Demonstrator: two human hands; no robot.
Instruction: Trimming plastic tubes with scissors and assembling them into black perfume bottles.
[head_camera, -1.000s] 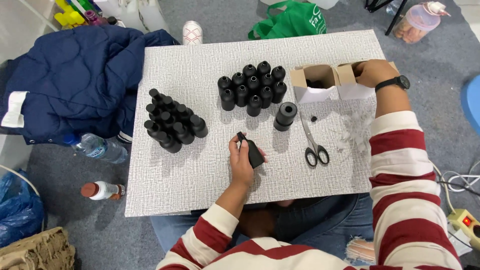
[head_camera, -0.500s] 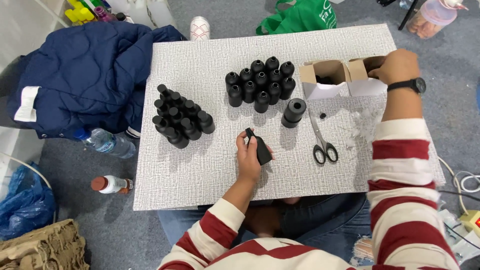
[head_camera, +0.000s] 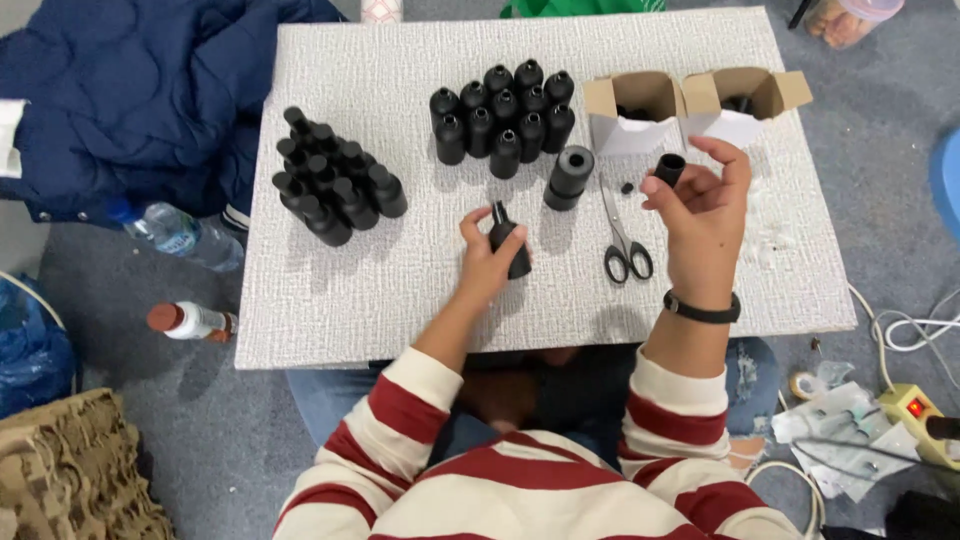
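I log my left hand (head_camera: 487, 262) pinching a black bottle (head_camera: 507, 243), neck tilted far-left, my right hand (head_camera: 703, 210) fingertips pinching a black cap (head_camera: 670, 168).

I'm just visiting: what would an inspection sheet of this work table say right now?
Surface: white textured table, bare near the front edge.
Job's things: left hand holds a black bottle; right hand pinches a small black cap; two groups of black bottles; two open cardboard boxes.
Clutter: scissors; stack of black caps.
Grippers: both hands busy, each gripping one item.
Cables: white cords and a power strip on the floor.
Surroundings: blue jacket; plastic bottles on the floor.
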